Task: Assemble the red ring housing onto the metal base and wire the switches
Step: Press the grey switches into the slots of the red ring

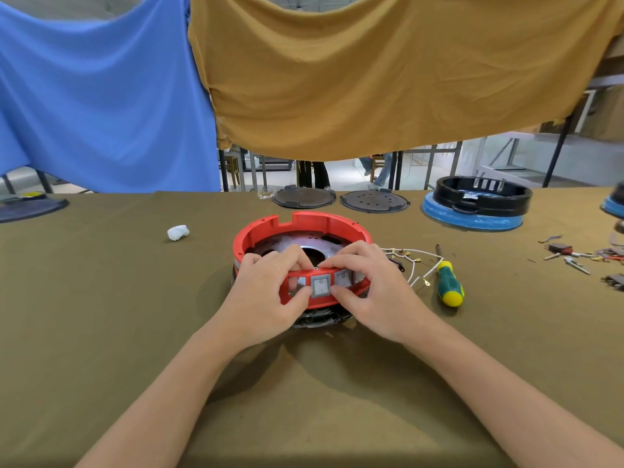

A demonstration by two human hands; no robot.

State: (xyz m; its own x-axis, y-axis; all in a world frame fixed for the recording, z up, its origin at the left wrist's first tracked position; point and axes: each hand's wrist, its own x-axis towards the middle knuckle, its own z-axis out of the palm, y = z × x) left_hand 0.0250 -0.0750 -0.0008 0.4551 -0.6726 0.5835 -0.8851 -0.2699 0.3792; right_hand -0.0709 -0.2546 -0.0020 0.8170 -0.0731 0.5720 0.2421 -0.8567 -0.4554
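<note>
Head view, red ring housing (pixel 305 228) lying flat, switch (pixel 320 287) facing camera

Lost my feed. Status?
Both hands gripping red ring housing at grey switch. Housing on metal base. Wires loose, right side.

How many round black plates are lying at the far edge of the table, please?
2. One black plate lies behind the red ring housing; the second black plate lies just right of it. Others may be hidden out of view.
</note>
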